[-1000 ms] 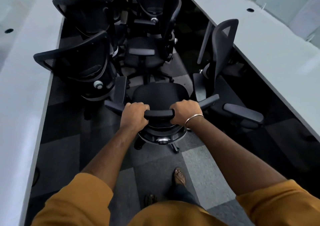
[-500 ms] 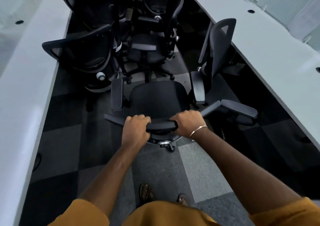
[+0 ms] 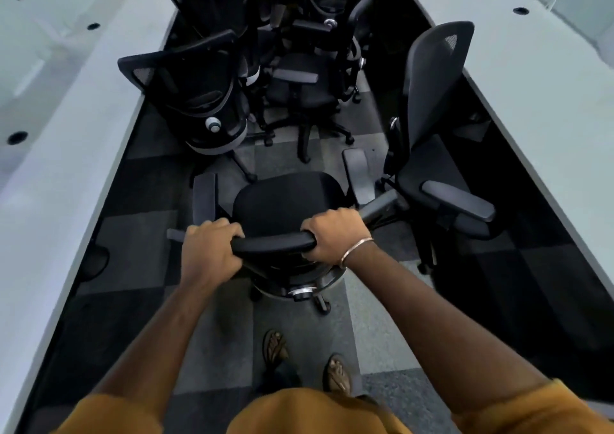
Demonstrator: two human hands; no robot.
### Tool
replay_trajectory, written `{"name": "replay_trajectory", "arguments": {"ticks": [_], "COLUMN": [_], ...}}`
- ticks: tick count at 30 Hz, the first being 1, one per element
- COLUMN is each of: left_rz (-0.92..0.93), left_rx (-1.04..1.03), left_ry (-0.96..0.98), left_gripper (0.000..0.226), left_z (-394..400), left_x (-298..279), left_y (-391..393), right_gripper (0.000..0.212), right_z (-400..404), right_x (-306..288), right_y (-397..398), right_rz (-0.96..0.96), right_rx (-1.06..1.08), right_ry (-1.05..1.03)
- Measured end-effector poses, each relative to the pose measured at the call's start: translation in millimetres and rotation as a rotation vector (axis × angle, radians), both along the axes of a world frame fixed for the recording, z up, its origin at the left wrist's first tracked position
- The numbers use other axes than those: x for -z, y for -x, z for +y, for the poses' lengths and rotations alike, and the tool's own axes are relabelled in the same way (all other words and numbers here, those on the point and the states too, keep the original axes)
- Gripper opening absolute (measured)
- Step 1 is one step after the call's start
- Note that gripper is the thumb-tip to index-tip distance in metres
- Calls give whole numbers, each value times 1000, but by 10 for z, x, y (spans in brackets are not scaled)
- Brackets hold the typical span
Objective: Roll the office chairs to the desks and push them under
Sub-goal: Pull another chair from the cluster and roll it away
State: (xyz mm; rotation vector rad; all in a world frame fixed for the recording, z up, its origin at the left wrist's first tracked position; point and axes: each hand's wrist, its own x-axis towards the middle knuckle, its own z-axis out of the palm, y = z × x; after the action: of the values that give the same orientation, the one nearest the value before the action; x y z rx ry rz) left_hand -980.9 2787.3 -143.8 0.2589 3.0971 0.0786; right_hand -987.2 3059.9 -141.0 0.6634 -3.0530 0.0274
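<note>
Both hands, left hand (image 3: 210,251) and right hand (image 3: 335,234), hold the chair (image 3: 285,207) by its back; it is in the aisle, not under a surface (image 3: 548,101); more chairs (image 3: 299,78) wait ahead.

The scene is dim and cool-toned, with soft, even light falling from above onto the pale top of the left table (image 3: 50,201) and the right table (image 3: 548,84), which look washed and slightly glary, while the aisle floor (image 3: 139,260) between them sinks into deep shadow under the table edges. The black chairs at the far end (image 3: 299,18) merge into darkness and lose detail. Wide-angle distortion bends the table edges outward toward the frame borders, and the orange sleeves (image 3: 109,413) at the bottom are soft and blurred.
</note>
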Motion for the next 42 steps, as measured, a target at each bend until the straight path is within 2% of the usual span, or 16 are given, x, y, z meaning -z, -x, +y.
{"name": "replay_trajectory", "arguments": {"ticks": [3, 9, 13, 20, 27, 42], "left_rz": [-3, 8, 10, 60, 50, 43], "left_rx": [-27, -57, -44, 18, 35, -28], "left_ry": [-28, -93, -142, -205, -182, -96], "left_gripper": [23, 23, 16, 17, 20, 29], "left_z": [13, 136, -48, -395, -661, -806], "left_x": [13, 8, -2, 100, 78, 94], "left_y": [-357, -916, -1335, -2152, -3035, -4700], "right_gripper": [45, 37, 37, 38, 45, 39], "right_z": [14, 39, -128, -414, -735, -859], "right_x": [-16, -2, -9, 18, -32, 0], "right_y": [-189, -760, -1197, -2114, -3084, -4713], "right_rz": [-28, -20, -12, 38, 18, -10], "right_rx": [-27, 21, 39, 87, 117, 103], "right_ry": [-42, -37, -23, -15, 2, 57]}}
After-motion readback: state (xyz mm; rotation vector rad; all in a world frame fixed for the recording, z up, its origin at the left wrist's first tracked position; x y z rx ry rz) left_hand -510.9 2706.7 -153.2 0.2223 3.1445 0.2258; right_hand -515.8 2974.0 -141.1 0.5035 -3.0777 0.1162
